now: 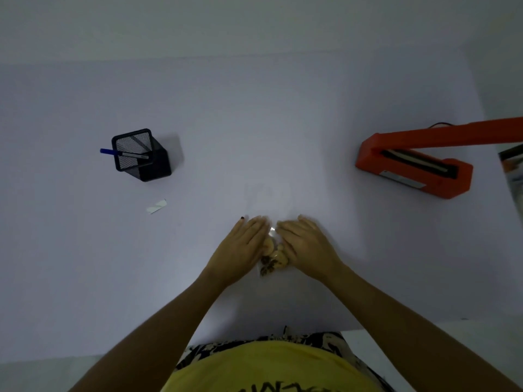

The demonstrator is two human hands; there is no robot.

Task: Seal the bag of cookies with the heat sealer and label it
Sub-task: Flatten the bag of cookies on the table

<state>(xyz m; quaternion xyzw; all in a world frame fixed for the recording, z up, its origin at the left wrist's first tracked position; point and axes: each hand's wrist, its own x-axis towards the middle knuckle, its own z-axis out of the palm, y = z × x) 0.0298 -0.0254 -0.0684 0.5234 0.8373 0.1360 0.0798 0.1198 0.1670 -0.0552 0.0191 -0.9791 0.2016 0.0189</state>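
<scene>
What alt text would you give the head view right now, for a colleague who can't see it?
Both hands, left hand and right hand, press flat on a clear bag of cookies at the near centre of a white table. An orange heat sealer with its arm raised sits right; a mesh pen holder and small label sit left.

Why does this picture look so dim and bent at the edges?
Head view: lighting is low and bluish, the wide lens curves the table edges, the clear bag of cookies between the left hand and right hand is nearly invisible, one glare spot.
</scene>
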